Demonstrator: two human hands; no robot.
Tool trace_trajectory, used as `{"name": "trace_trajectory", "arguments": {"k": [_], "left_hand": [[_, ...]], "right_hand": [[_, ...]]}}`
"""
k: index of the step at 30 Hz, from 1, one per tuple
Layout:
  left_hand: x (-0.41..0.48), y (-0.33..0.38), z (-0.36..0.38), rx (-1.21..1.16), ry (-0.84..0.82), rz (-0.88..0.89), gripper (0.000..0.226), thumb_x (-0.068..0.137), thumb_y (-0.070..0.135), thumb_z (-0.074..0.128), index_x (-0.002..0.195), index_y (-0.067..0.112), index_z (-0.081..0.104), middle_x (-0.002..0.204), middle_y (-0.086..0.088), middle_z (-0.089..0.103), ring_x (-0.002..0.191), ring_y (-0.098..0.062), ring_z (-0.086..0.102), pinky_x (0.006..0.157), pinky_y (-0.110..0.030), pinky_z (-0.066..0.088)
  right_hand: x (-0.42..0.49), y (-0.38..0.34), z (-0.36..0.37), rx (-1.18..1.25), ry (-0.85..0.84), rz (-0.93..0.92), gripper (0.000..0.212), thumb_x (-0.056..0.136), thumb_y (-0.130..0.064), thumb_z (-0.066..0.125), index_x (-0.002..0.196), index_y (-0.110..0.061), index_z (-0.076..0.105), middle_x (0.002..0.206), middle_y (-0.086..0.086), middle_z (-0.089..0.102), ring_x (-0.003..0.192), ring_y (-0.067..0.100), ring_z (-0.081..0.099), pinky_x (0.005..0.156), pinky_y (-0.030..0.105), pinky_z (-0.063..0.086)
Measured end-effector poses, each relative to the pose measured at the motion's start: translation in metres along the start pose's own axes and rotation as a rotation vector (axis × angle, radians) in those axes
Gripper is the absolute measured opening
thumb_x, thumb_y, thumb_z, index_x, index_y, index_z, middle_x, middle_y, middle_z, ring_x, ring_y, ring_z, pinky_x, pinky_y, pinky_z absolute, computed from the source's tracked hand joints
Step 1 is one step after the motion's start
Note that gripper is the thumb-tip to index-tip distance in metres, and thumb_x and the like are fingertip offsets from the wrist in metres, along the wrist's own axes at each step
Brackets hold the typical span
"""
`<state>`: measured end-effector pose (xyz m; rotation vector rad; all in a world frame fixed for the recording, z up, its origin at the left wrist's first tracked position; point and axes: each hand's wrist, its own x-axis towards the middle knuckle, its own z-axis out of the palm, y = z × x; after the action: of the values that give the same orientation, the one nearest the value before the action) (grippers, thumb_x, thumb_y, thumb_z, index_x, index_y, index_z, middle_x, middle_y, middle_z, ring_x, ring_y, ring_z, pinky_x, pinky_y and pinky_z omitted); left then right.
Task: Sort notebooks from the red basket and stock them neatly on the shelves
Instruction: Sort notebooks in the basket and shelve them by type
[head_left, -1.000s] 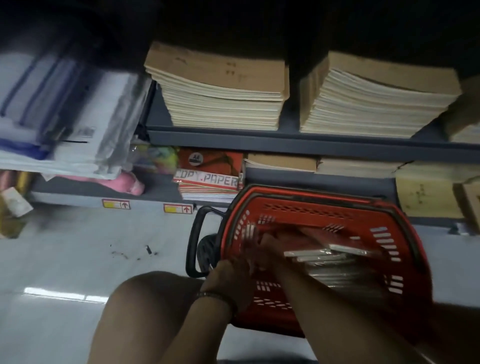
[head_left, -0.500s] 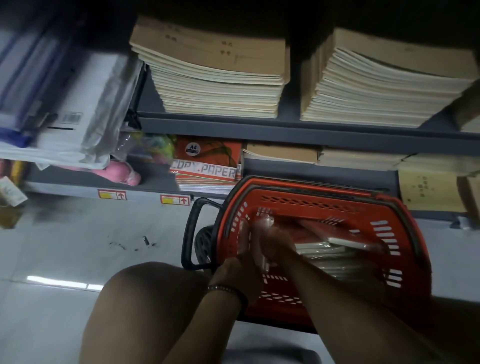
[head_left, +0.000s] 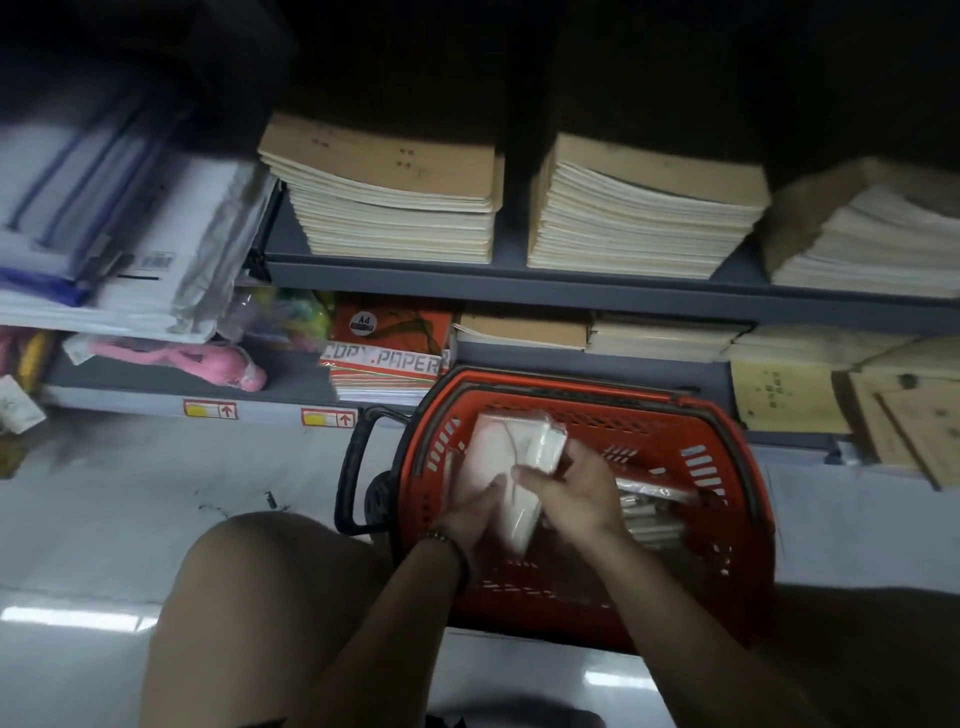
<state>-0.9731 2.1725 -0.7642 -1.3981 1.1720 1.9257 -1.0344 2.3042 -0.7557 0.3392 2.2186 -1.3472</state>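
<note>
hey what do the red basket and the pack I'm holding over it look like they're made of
The red basket looks like moulded plastic: matt walls pierced by rows of slots. The pack, held by the left hand and right hand, seems to be pale paper notebooks in clear glossy film, judging by the shiny crinkles; motion blur leaves that uncertain.

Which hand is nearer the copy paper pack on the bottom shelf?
Left. The left hand is at the basket's left side, below the copy paper pack; the right hand is further right.
</note>
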Motion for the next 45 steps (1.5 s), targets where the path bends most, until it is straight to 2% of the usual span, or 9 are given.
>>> {"name": "trace_trajectory", "arguments": {"k": [6, 13, 18, 22, 27, 29, 31, 34, 45], "left_hand": [[-0.046, 0.002, 0.007, -0.28, -0.024, 0.053, 0.057, 0.091, 0.011, 0.08, 0.144, 0.008, 0.058, 0.138, -0.021, 0.068, 0.124, -0.04, 0.066, 0.103, -0.062, 0.055], [-0.115, -0.002, 0.014, -0.29, -0.026, 0.369, 0.048, 0.095, -0.005, 0.069, 0.128, 0.025, 0.052, 0.134, -0.008, 0.064, 0.12, -0.045, 0.065, 0.067, -0.066, 0.063], [-0.158, 0.006, 0.025, -0.169, -0.123, 0.536, 0.038, 0.102, 0.007, 0.063, 0.115, 0.042, 0.056, 0.136, 0.0, 0.064, 0.122, -0.038, 0.063, 0.065, -0.051, 0.063], [-0.189, 0.009, 0.044, -0.191, -0.297, 0.643, 0.042, 0.099, 0.006, 0.066, 0.123, 0.039, 0.054, 0.131, -0.004, 0.073, 0.106, -0.038, 0.077, 0.068, -0.054, 0.063], [-0.224, 0.017, 0.042, -0.192, -0.364, 0.714, 0.046, 0.1, 0.002, 0.064, 0.131, 0.033, 0.051, 0.13, -0.008, 0.073, 0.111, -0.038, 0.074, 0.067, -0.052, 0.062], [-0.238, 0.019, 0.043, -0.167, -0.394, 0.725, 0.046, 0.099, 0.003, 0.065, 0.131, 0.034, 0.051, 0.132, -0.01, 0.072, 0.116, -0.041, 0.072, 0.068, -0.053, 0.062], [-0.252, 0.022, 0.043, -0.132, -0.41, 0.758, 0.046, 0.1, 0.004, 0.065, 0.13, 0.036, 0.052, 0.134, -0.008, 0.072, 0.119, -0.04, 0.071, 0.071, -0.054, 0.062], [-0.274, 0.028, 0.041, -0.108, -0.423, 0.809, 0.047, 0.101, 0.004, 0.064, 0.128, 0.04, 0.053, 0.132, -0.007, 0.072, 0.115, -0.038, 0.073, 0.074, -0.058, 0.063], [-0.371, 0.091, 0.042, -0.134, -0.323, 1.04, 0.046, 0.095, 0.004, 0.071, 0.124, 0.038, 0.059, 0.121, -0.007, 0.074, 0.089, -0.038, 0.079, 0.064, -0.056, 0.063]], "right_hand": [[-0.044, -0.01, -0.048, 0.25, -0.037, -0.022, 0.022, 0.094, -0.034, 0.08, 0.11, -0.023, 0.071, 0.094, 0.008, 0.08, 0.068, 0.028, 0.08, 0.052, 0.042, 0.064], [-0.097, -0.01, -0.13, 0.545, 0.159, -0.157, 0.02, 0.1, -0.024, 0.074, 0.119, -0.03, 0.074, 0.105, 0.002, 0.082, 0.084, 0.02, 0.079, 0.064, 0.04, 0.063], [-0.14, -0.033, -0.149, 0.14, 0.382, -0.622, 0.019, 0.103, -0.059, 0.057, 0.109, -0.048, 0.071, 0.1, -0.018, 0.075, 0.092, 0.004, 0.072, 0.074, 0.017, 0.054], [-0.167, -0.051, -0.149, -0.503, 0.192, -0.862, 0.05, 0.088, -0.048, 0.07, 0.134, -0.064, 0.06, 0.141, -0.022, 0.047, 0.133, 0.007, 0.038, 0.112, 0.015, 0.02], [-0.188, -0.064, -0.174, -0.353, 0.385, -0.69, 0.064, 0.09, -0.054, 0.063, 0.151, -0.057, 0.044, 0.162, -0.017, 0.025, 0.153, 0.008, 0.015, 0.122, 0.046, 0.019], [-0.191, -0.076, -0.189, -0.143, 0.437, -0.477, 0.07, 0.092, -0.041, 0.074, 0.155, -0.038, 0.043, 0.156, -0.004, 0.04, 0.136, 0.012, 0.047, 0.113, 0.038, 0.045], [-0.194, -0.086, -0.202, 0.153, 0.223, -0.41, 0.037, 0.096, -0.021, 0.075, 0.131, -0.024, 0.065, 0.128, 0.006, 0.073, 0.091, 0.018, 0.074, 0.074, 0.035, 0.063], [-0.212, -0.094, -0.222, 0.357, -0.006, -0.433, 0.015, 0.1, -0.008, 0.068, 0.113, -0.012, 0.073, 0.083, 0.015, 0.079, 0.051, 0.03, 0.064, 0.044, 0.032, 0.045], [-0.27, -0.182, -0.292, 0.732, -0.064, -0.682, 0.03, 0.102, -0.002, 0.059, 0.127, -0.011, 0.073, 0.096, 0.036, 0.074, 0.06, 0.034, 0.073, 0.05, 0.031, 0.059]]}}
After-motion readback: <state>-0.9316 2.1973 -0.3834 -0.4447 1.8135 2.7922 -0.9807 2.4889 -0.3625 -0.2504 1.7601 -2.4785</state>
